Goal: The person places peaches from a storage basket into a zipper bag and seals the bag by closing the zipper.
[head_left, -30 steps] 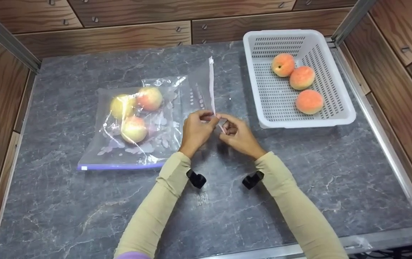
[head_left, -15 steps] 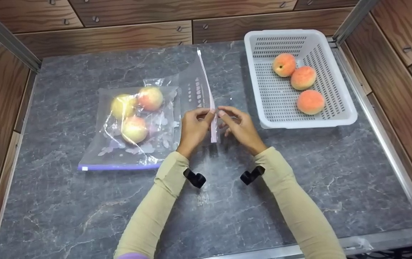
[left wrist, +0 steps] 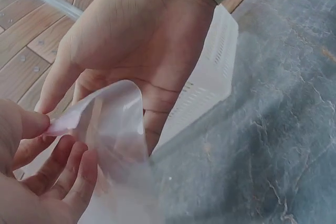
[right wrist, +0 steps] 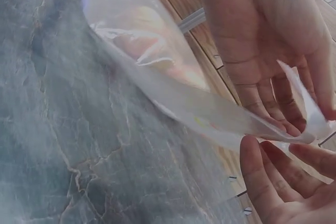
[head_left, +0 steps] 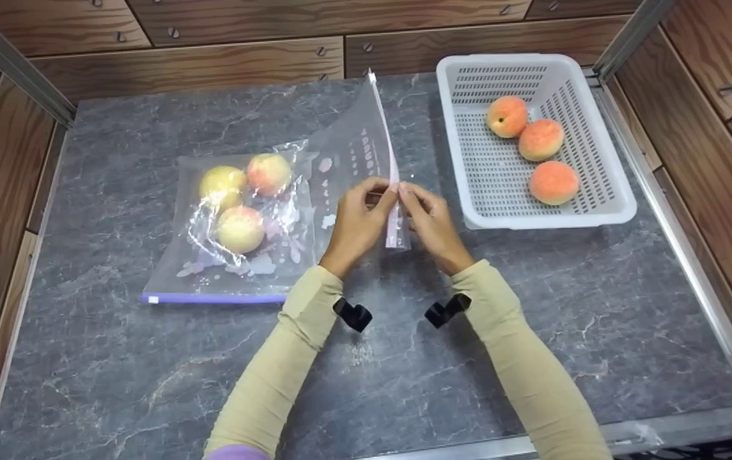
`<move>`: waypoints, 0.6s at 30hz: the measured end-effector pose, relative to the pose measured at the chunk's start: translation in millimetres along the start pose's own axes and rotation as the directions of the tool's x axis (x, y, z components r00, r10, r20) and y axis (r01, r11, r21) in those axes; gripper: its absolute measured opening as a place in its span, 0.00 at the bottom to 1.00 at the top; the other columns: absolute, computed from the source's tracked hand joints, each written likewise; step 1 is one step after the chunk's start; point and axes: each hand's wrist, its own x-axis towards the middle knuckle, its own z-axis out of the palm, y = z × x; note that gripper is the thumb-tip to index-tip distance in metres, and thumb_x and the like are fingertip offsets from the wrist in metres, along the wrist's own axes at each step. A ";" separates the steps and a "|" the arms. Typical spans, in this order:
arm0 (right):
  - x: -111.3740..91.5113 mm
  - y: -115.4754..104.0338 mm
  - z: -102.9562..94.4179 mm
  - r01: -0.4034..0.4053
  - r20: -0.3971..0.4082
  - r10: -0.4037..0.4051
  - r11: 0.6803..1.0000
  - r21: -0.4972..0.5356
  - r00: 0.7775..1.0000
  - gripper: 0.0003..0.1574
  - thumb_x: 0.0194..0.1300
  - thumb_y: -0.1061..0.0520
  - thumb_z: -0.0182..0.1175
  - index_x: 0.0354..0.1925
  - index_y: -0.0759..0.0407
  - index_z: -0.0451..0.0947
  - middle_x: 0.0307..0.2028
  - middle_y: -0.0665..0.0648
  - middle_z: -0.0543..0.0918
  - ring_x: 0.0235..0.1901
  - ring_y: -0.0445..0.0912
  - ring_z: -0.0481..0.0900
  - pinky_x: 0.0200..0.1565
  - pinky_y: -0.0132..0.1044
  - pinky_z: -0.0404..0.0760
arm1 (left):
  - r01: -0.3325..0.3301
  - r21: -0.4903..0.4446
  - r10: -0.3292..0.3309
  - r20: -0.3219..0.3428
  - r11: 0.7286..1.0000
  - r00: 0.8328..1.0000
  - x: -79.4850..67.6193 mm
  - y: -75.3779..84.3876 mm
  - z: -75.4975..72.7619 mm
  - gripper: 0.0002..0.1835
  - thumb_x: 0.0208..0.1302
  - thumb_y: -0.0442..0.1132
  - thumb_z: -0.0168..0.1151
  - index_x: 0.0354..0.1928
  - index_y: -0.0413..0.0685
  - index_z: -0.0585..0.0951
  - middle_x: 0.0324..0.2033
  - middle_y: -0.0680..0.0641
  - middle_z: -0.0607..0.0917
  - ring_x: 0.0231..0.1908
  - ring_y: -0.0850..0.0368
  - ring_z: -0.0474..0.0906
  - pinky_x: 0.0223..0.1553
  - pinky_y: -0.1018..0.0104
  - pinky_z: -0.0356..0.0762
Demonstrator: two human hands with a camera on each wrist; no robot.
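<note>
The left hand point(head_left: 358, 220) and right hand point(head_left: 436, 225) both pinch the pale strip point(head_left: 393, 229) of a clear bag point(head_left: 340, 163), near a white basket point(head_left: 453, 144) holding three peaches point(head_left: 541, 139).

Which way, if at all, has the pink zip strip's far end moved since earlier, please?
Yes: in the head view, the strip's far end shows higher, nearer the back wooden wall.

Grey marbled tabletop point(head_left: 366, 402) under purple-edged bag point(head_left: 257, 268) and white basket point(head_left: 551, 221).
</note>
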 end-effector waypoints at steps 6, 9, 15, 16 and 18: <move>-3.0 -8.6 -5.9 0.005 -0.012 -0.004 1.000 0.024 1.000 0.23 0.80 0.54 0.48 0.57 0.71 0.78 0.40 0.55 0.85 0.39 0.43 0.84 0.37 0.34 0.85 | 0.002 -0.017 -0.001 0.042 1.000 0.999 -4.3 10.8 0.6 0.12 0.74 0.38 0.59 0.45 0.36 0.86 0.34 0.44 0.88 0.34 0.55 0.83 0.38 0.68 0.82; -3.6 -12.9 -9.8 0.020 -0.021 -0.020 0.999 0.027 1.000 0.22 0.80 0.56 0.50 0.57 0.72 0.78 0.40 0.56 0.84 0.38 0.43 0.83 0.37 0.34 0.85 | -0.017 0.029 0.015 0.060 0.999 0.998 -7.0 16.3 0.3 0.11 0.72 0.38 0.62 0.44 0.37 0.88 0.33 0.45 0.89 0.32 0.57 0.84 0.37 0.69 0.81; -3.7 -22.4 -18.1 0.085 -0.042 -0.083 0.996 0.032 0.996 0.19 0.76 0.60 0.56 0.58 0.71 0.79 0.41 0.59 0.86 0.36 0.45 0.84 0.37 0.36 0.87 | -0.052 0.122 0.043 0.076 0.991 0.996 -13.6 24.1 -1.5 0.09 0.69 0.39 0.66 0.41 0.41 0.90 0.34 0.48 0.91 0.32 0.63 0.85 0.39 0.69 0.82; -3.6 -24.0 -19.2 0.095 -0.046 -0.093 0.995 0.031 0.995 0.19 0.75 0.60 0.58 0.57 0.71 0.80 0.41 0.59 0.86 0.36 0.45 0.85 0.36 0.37 0.87 | -0.056 0.140 0.045 0.081 0.989 0.996 -15.0 24.6 -1.6 0.09 0.68 0.40 0.66 0.41 0.42 0.90 0.33 0.49 0.91 0.32 0.63 0.85 0.39 0.69 0.82; -3.5 -26.8 -20.8 0.112 -0.053 -0.111 0.994 0.020 0.992 0.18 0.73 0.60 0.60 0.54 0.72 0.81 0.40 0.60 0.87 0.34 0.46 0.86 0.35 0.38 0.88 | -0.062 0.172 0.047 0.093 0.983 0.995 -17.8 24.7 -1.6 0.09 0.68 0.40 0.67 0.40 0.44 0.91 0.33 0.50 0.91 0.31 0.64 0.85 0.37 0.69 0.82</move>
